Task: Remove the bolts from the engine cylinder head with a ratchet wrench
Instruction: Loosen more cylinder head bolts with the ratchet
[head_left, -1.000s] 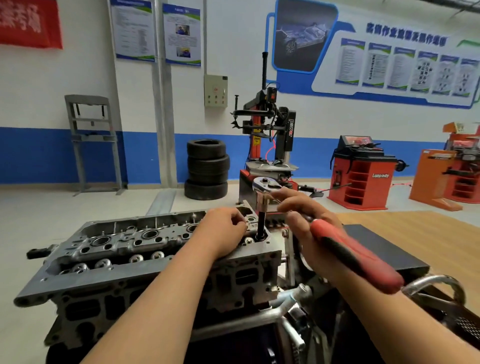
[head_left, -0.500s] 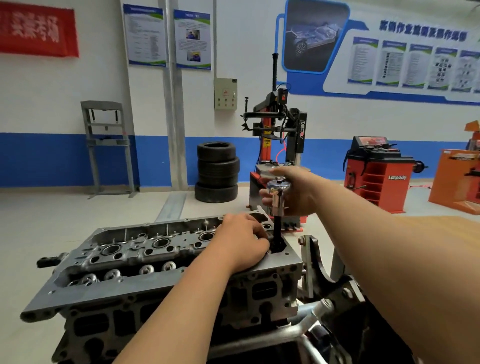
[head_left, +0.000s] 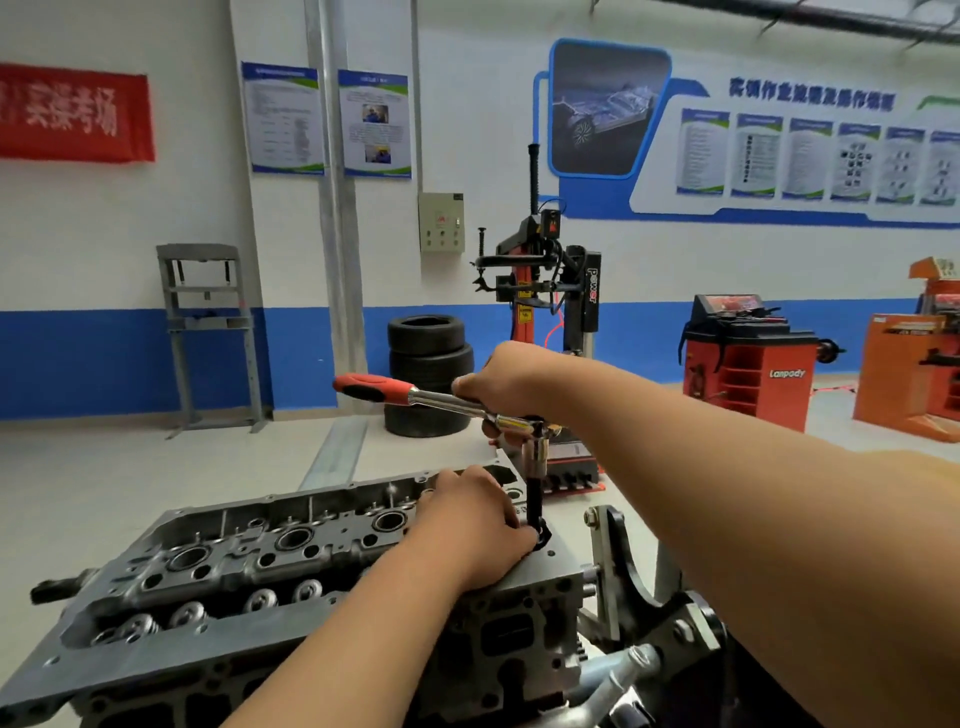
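Note:
A grey metal cylinder head (head_left: 234, 561) lies across the lower half of the view on an engine stand. A ratchet wrench (head_left: 415, 396) with a red handle points to the left; its chrome socket and black extension (head_left: 535, 493) stand upright in a hole near the head's right end. My right hand (head_left: 506, 382) grips the wrench shaft close to its ratchet end. My left hand (head_left: 472, 525) rests on the head, fingers curled at the base of the extension. The bolt itself is hidden.
The stand's bracket (head_left: 618, 566) and tubes sit right of the head. Farther back stand stacked tyres (head_left: 428, 374), a tyre changer (head_left: 545, 312), a red wheel balancer (head_left: 748, 358), an orange machine (head_left: 914, 374) and a grey press frame (head_left: 208, 332).
The wrench handle has swung from pointing toward me at the right, round the far side, to pointing left. My right hand went with it. My left hand stayed at the extension's base.

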